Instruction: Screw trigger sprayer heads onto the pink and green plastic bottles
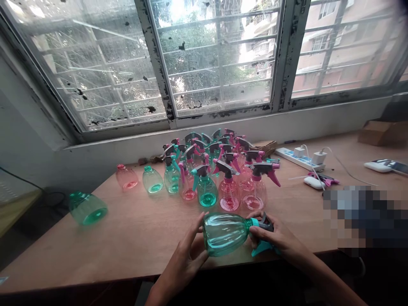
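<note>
A clear green spray bottle (226, 234) lies on its side in the air over the table's front edge, its base to the left. My left hand (191, 250) is closed around the base end. At the neck, my right hand (270, 238) grips the teal collar and the dark grey spray head, whose teal trigger points down. Just beyond stand several assembled spray bottles in pink and green, among them a green one (207, 193) and a pink one (228, 195).
Bottles without spray heads stand at left: a large green one (88, 208), a pink one (126, 177) and a pale green one (153, 180). A power strip (299, 159) with chargers, pink-handled scissors (328, 180) and a cardboard box (379, 132) lie at right. Windows rise behind.
</note>
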Demonstrator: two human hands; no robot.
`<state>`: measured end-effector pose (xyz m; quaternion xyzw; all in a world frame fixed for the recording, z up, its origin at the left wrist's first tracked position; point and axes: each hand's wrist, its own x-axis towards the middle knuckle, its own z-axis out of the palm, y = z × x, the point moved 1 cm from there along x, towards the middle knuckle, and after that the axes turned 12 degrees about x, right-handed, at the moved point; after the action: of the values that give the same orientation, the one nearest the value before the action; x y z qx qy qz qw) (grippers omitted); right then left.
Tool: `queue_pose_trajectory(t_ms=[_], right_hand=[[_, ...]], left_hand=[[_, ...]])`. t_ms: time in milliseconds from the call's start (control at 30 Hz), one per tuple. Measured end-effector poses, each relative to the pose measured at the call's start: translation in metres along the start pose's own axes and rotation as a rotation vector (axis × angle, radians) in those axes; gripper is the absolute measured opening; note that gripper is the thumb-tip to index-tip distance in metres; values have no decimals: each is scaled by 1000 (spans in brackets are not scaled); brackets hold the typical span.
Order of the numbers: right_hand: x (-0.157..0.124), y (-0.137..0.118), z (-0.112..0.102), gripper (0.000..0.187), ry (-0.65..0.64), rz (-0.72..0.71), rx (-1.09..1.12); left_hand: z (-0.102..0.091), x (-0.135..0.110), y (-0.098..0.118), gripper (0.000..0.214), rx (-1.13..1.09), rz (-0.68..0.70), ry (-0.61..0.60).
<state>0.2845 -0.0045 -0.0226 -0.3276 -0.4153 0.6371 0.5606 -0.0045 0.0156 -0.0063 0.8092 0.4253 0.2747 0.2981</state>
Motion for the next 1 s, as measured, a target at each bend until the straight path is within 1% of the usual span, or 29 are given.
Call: queue_pose_trajectory(t_ms=[100, 167, 233, 367, 400, 533, 600, 667, 733, 767, 800, 900, 933, 1000], right_hand=[[-1, 0, 0, 44, -1, -2, 4], [-1, 0, 0, 44, -2, -1, 5], [-1, -1, 1, 45, -1, -2, 7], [0, -2, 1, 44, -5, 2, 6], [0, -2, 1, 44, -6, 4, 6], [0, 0, 0, 41, -16, 15, 4], [-1, 1, -1, 39, -26, 19, 5], [-1, 3, -3, 39, -37, 20, 9], [-1, 4, -4, 39, -48, 21, 18], [-1, 5, -4, 39, -52, 21, 23], [0, 5, -5, 39, -54, 19, 27], [1, 6, -5, 38, -55, 11, 34], [1, 6, -5, 38, -54, 11, 34], [2, 5, -4, 37, -52, 12, 31]], left_hand=[[0, 1, 1, 103, -53, -44, -48], [0, 2, 4, 110, -87, -55, -79], [-1, 3, 6, 106, -85, -46, -79], [1, 2, 3, 86, -95, 6, -78], [1, 2, 2, 86, -115, 12, -92], [0, 2, 5, 104, -176, 6, -115], [-1, 3, 10, 105, -185, -7, -120], [-2, 3, 12, 94, -179, -1, -103], [0, 3, 11, 81, -169, 6, -66], [0, 2, 10, 78, -165, 2, -62], [1, 2, 8, 80, -161, -10, -71], [2, 3, 2, 102, -101, -26, -86], [1, 3, 1, 103, -71, -15, -74], [-2, 4, 1, 95, -23, 10, -48]])
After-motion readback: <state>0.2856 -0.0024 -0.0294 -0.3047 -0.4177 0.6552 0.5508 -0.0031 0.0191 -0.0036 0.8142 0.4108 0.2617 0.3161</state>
